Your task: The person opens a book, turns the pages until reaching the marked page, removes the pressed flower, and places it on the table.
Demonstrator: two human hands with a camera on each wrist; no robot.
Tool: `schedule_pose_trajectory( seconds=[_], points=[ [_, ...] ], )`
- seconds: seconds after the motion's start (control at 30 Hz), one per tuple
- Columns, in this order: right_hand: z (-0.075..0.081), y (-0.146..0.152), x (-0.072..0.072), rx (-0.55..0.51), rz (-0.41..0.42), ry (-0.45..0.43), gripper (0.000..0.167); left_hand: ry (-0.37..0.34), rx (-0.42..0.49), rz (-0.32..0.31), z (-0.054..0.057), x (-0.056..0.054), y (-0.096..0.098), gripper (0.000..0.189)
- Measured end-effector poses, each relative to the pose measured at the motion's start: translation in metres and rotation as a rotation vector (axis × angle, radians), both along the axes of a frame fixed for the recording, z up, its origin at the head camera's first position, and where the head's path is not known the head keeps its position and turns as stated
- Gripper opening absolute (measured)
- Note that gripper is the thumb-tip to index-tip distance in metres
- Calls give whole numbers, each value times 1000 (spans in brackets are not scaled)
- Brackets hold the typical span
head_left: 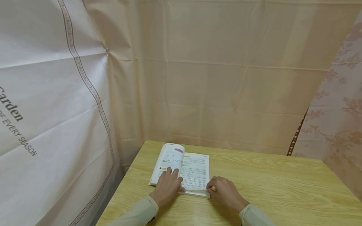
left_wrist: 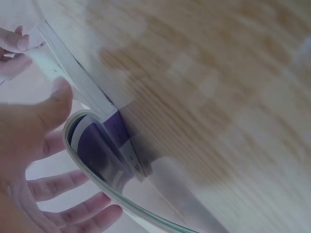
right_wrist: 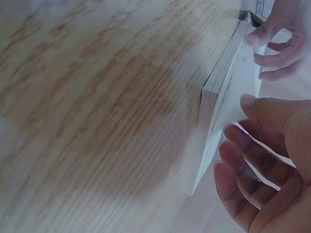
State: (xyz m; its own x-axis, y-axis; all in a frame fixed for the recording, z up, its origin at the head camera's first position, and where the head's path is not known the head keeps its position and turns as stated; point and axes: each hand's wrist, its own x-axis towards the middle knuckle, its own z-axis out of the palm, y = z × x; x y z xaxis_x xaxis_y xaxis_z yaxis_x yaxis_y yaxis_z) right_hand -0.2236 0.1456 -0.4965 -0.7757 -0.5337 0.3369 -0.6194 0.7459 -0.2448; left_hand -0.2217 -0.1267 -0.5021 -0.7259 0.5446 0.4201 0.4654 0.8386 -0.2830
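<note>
An open book (head_left: 196,171) lies on the wooden table, with printed text on its right page and coloured pictures on the raised, curving left page (head_left: 172,155). My left hand (head_left: 167,186) rests on the left page near the spine, its fingers spread and its thumb toward the lower edge. At the lower right corner, my right hand (head_left: 224,192) pinches a page between thumb and forefinger; that page's bottom edge bows up a little. In the right wrist view the other fingers of the right hand (right_wrist: 267,165) curve loosely beside the book's page edges (right_wrist: 209,104).
The pale wooden table (head_left: 268,188) extends to the right of the book. A beige cloth (head_left: 226,78) hangs behind it, a white printed cloth (head_left: 51,110) on the left and a flowered cloth (head_left: 339,125) on the right.
</note>
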Motion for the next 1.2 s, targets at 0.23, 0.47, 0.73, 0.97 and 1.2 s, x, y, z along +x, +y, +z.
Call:
schedule_pose_trajectory(
  seconds=[0.23, 0.47, 0.73, 0.97, 1.2],
  points=[
    [-1, -2, -1, -20, -120, 2, 40, -6, 36, -12, -2, 1, 1, 32],
    [-2, -3, 3, -29, -145, -31, 54, 37, 107, -32, -9, -1, 2, 21],
    [-6, -3, 6, 2, -14, -69, 36, 17, 146, 44, -6, -2, 2, 26],
    [-7, -8, 6, 35, -19, -99, 36, 11, 130, 112, 0, -1, -5, 22],
    [-7, -10, 5, 43, -14, -73, 29, 36, 221, 96, -2, -2, -10, 29]
  ],
)
